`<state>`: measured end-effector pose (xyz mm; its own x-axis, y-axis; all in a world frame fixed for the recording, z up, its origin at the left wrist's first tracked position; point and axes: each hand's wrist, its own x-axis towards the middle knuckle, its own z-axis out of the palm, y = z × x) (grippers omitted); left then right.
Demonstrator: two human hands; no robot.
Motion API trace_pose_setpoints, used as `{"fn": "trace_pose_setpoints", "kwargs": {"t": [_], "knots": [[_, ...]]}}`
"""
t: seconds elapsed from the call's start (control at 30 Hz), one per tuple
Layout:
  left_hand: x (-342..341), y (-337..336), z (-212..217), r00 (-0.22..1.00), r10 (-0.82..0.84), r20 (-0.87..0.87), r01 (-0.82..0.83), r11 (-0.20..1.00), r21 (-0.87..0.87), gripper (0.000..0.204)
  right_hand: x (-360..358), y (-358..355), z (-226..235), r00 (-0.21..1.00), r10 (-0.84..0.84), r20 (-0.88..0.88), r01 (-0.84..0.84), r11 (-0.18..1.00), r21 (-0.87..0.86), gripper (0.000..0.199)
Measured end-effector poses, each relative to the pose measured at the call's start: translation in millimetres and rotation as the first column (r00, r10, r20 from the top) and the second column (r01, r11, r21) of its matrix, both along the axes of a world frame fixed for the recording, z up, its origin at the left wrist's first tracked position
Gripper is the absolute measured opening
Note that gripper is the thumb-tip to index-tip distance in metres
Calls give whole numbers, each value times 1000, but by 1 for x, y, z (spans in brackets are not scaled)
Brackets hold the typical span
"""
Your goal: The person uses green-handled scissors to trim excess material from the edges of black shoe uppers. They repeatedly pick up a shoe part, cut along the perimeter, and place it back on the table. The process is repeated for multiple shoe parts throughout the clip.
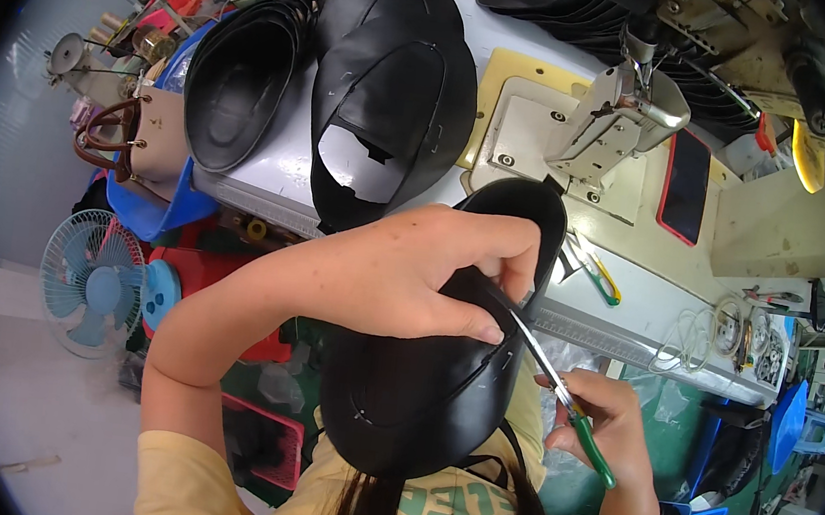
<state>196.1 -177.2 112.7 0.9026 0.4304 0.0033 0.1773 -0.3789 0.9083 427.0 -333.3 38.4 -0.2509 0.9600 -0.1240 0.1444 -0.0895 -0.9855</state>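
A black shoe upper (419, 389) hangs in front of my body at the table's edge. My left hand (461, 273) is closed on it, thumb and fingers pinching its opening edge. My right hand (607, 414) grips a pair of scissors (582, 438) with green handles and silver blades. The blade tips reach the upper's edge, beside my left fingertips. Whether they are closed on anything there is hard to see. Loosely stacked black uppers (396, 80) lie on the table beyond my left hand.
A sewing machine (607, 127) stands at the back right, with a red-edged phone (684, 186) beside it. Yellow-green snips (597, 274) lie near the table edge. Nested black pieces (245, 79) sit at left, above a blue fan (103, 287).
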Motion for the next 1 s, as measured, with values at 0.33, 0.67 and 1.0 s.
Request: {"fn": "trace_pose_setpoints", "kwargs": {"t": [0.33,0.67,1.0], "knots": [[-21,-1,-28,870,478,120,-490,864,115,50,1,-1,-10,971,24,-236,-62,986,-156,55],[-70,-46,-104,737,676,5,-210,236,-949,53,-6,2,-1,949,-139,-282,65,964,-256,61],[-73,32,-50,794,599,106,-283,517,-808,42,-24,19,6,933,-222,-282,163,962,-218,62]]}}
